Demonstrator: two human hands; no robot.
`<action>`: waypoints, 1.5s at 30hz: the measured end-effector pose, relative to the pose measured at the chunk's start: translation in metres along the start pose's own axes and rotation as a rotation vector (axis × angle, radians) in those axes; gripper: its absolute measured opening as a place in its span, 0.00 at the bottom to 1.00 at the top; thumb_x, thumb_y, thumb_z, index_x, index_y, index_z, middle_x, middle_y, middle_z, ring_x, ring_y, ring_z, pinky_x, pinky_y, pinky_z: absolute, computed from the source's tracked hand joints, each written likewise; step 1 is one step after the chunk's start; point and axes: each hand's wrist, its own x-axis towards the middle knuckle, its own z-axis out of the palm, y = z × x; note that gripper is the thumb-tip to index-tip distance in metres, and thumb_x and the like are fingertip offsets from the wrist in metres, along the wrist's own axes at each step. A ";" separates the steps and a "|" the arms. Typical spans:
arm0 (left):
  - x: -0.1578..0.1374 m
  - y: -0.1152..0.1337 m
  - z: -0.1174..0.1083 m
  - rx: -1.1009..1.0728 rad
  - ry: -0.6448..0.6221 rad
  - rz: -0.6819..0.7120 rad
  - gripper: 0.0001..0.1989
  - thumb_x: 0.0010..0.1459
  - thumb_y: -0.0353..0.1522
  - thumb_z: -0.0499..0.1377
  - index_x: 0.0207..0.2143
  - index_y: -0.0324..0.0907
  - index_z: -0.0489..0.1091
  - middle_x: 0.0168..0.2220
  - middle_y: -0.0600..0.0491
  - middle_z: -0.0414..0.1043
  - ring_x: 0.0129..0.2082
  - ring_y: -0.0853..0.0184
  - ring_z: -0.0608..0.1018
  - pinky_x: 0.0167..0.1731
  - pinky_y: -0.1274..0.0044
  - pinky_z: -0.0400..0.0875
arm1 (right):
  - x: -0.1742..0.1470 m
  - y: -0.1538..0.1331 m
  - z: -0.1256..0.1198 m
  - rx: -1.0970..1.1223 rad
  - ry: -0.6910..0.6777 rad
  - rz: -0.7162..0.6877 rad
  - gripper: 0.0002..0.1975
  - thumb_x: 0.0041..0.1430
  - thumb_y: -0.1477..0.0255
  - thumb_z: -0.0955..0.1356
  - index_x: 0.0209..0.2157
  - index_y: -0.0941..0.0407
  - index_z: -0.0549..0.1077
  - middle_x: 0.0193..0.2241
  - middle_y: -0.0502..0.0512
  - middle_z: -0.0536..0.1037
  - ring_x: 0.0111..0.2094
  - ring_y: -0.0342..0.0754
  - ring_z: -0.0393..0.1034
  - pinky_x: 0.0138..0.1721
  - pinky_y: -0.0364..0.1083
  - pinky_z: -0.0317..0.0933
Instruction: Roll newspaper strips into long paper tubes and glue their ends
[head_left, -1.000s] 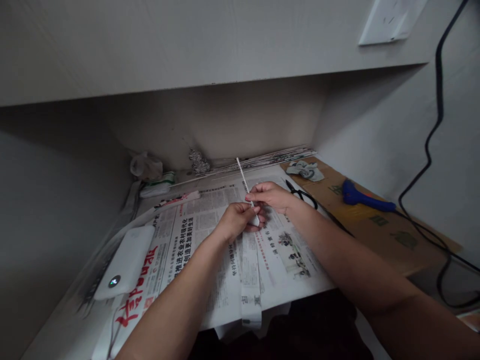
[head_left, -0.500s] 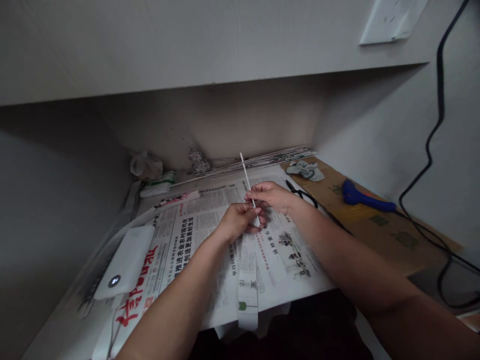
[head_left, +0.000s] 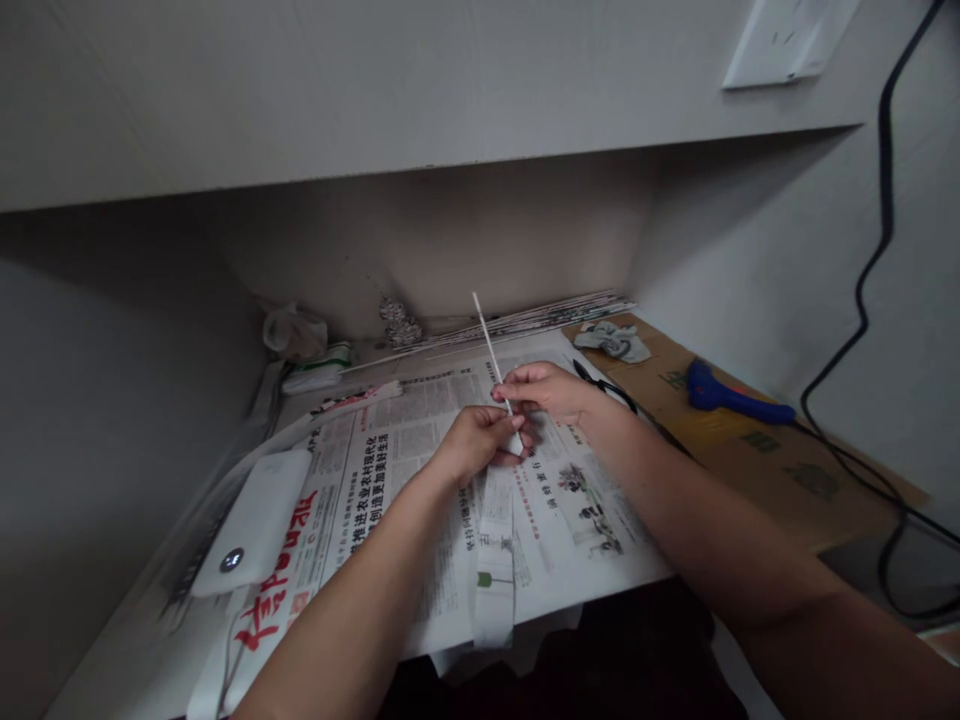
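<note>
A thin white paper stick [head_left: 486, 338] slants upward from between my hands, its top end leaning left. My right hand [head_left: 544, 392] pinches it partway along between thumb and fingers. Just below, my left hand [head_left: 480, 440] is closed at the stick's lower end, where it meets a long strip of printed newspaper [head_left: 495, 570]. The strip hangs toward me past the table's front edge. Both hands are close together above a spread newspaper sheet [head_left: 420, 430], and the fingers partly hide where strip and stick join.
A white power bank [head_left: 259, 520] lies at left on the newspaper. Scissors [head_left: 600, 382], a crumpled cloth [head_left: 611, 341] and a blue glue gun [head_left: 735, 397] lie right. Paper sticks [head_left: 555, 315], a woven piece [head_left: 399, 322] and a plastic bag [head_left: 294, 332] sit behind. An overhanging panel [head_left: 420, 90] crosses above.
The stick's top end has shifted up and a little left, with more stick showing above my right hand. The strip's lower end has drawn up slightly. Both hands keep nearly the same place.
</note>
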 end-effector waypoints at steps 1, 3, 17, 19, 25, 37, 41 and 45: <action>0.000 0.000 0.000 0.014 -0.010 -0.007 0.19 0.47 0.44 0.63 0.29 0.33 0.72 0.29 0.45 0.74 0.27 0.68 0.76 0.26 0.77 0.73 | 0.000 0.000 0.000 0.002 0.055 -0.010 0.15 0.43 0.63 0.74 0.27 0.59 0.71 0.26 0.53 0.75 0.22 0.39 0.67 0.22 0.39 0.63; -0.001 0.000 0.001 0.033 -0.025 -0.009 0.20 0.47 0.44 0.63 0.29 0.33 0.73 0.29 0.44 0.74 0.27 0.67 0.76 0.26 0.77 0.73 | 0.000 0.000 0.001 0.016 0.116 -0.027 0.15 0.43 0.63 0.74 0.26 0.59 0.70 0.28 0.53 0.75 0.21 0.38 0.66 0.21 0.38 0.62; 0.001 0.000 -0.003 -0.002 0.007 -0.004 0.16 0.50 0.40 0.62 0.29 0.34 0.72 0.29 0.46 0.74 0.26 0.69 0.76 0.26 0.77 0.73 | 0.000 0.002 0.001 0.047 0.082 -0.031 0.14 0.45 0.64 0.74 0.29 0.57 0.71 0.23 0.50 0.74 0.20 0.39 0.66 0.19 0.38 0.62; 0.001 -0.001 -0.003 -0.003 0.019 -0.008 0.16 0.50 0.40 0.62 0.30 0.34 0.72 0.29 0.46 0.74 0.26 0.69 0.76 0.26 0.77 0.73 | -0.002 0.000 0.002 0.040 -0.053 0.003 0.14 0.49 0.62 0.71 0.34 0.57 0.73 0.26 0.52 0.75 0.20 0.39 0.66 0.19 0.39 0.62; 0.000 0.000 -0.002 0.018 -0.003 -0.003 0.16 0.50 0.41 0.62 0.30 0.34 0.72 0.29 0.45 0.74 0.27 0.68 0.77 0.25 0.78 0.73 | 0.000 0.003 0.002 0.034 0.084 -0.020 0.14 0.44 0.63 0.74 0.27 0.58 0.72 0.20 0.50 0.72 0.18 0.39 0.64 0.17 0.39 0.59; 0.002 -0.003 -0.003 0.041 -0.008 -0.007 0.18 0.48 0.43 0.63 0.30 0.34 0.72 0.29 0.46 0.74 0.26 0.69 0.76 0.25 0.78 0.72 | -0.001 -0.001 -0.002 0.073 0.074 -0.026 0.14 0.45 0.63 0.73 0.28 0.59 0.73 0.30 0.54 0.76 0.29 0.41 0.69 0.28 0.40 0.64; 0.002 -0.002 -0.004 0.029 0.007 -0.002 0.19 0.47 0.43 0.63 0.29 0.34 0.72 0.29 0.46 0.74 0.26 0.68 0.76 0.26 0.77 0.73 | 0.000 -0.001 -0.004 0.045 -0.046 0.017 0.15 0.45 0.64 0.74 0.31 0.60 0.75 0.31 0.56 0.76 0.28 0.42 0.69 0.29 0.41 0.65; 0.001 -0.001 -0.004 0.033 -0.012 -0.014 0.19 0.47 0.43 0.63 0.30 0.33 0.73 0.29 0.46 0.74 0.26 0.68 0.76 0.26 0.77 0.73 | 0.002 -0.001 -0.002 0.064 0.122 -0.004 0.14 0.42 0.65 0.75 0.24 0.60 0.72 0.27 0.53 0.76 0.25 0.39 0.68 0.26 0.39 0.63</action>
